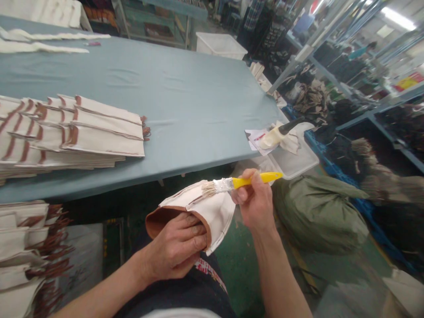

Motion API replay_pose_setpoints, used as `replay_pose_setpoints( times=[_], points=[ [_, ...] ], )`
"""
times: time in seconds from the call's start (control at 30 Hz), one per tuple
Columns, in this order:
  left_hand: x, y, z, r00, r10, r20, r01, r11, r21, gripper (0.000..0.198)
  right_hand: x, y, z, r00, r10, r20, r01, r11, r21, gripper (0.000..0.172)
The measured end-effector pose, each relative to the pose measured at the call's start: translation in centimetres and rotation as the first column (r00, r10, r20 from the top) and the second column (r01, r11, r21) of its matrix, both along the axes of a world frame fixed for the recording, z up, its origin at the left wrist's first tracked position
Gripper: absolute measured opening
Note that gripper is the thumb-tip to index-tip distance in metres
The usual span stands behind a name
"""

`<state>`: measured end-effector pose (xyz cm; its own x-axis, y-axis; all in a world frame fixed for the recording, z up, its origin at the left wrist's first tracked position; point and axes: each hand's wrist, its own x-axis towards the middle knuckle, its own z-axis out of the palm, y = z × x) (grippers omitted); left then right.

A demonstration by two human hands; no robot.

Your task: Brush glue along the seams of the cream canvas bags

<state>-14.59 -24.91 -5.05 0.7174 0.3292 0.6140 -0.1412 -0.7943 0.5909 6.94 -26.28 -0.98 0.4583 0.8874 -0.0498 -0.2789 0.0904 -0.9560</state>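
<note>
A cream fabric pouch [218, 214] with a brown-lined opening is held above my lap. My left hand [177, 247] grips its brown rim, the fingers reaching inside the mouth and partly hidden there. In my right hand [253, 198] is a brush [258, 178] with a yellow handle, pinched between thumb and fingers. The brush's whitish bristles touch the upper side of the pouch near a seam, and its metal collar is smeared with white.
Stacked cream pouches [109, 137] lie on the blue-grey table [198, 97] at left; more hang below its edge. A dark-handled tool [286, 128] rests by a clear plastic tray [303, 161] at the right end. A green sack [318, 216] stands right of my arm.
</note>
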Motion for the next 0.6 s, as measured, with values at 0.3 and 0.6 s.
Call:
replay_pose_setpoints(
  times=[0.3,0.6],
  points=[
    [1.8,-1.1,-0.4,1.0,-0.023,-0.004,0.023,1.0,0.003,0.023,-0.1,-0.1,-0.5,0.966,0.249,0.065,-0.245,0.967,-0.064,0.046],
    [2.9,-1.7,-0.2,1.0,0.002,-0.003,-0.002,0.998,-0.06,0.032,0.7,-0.6,-0.6,0.988,0.155,0.02,-0.155,0.988,0.005,0.042]
  ],
)
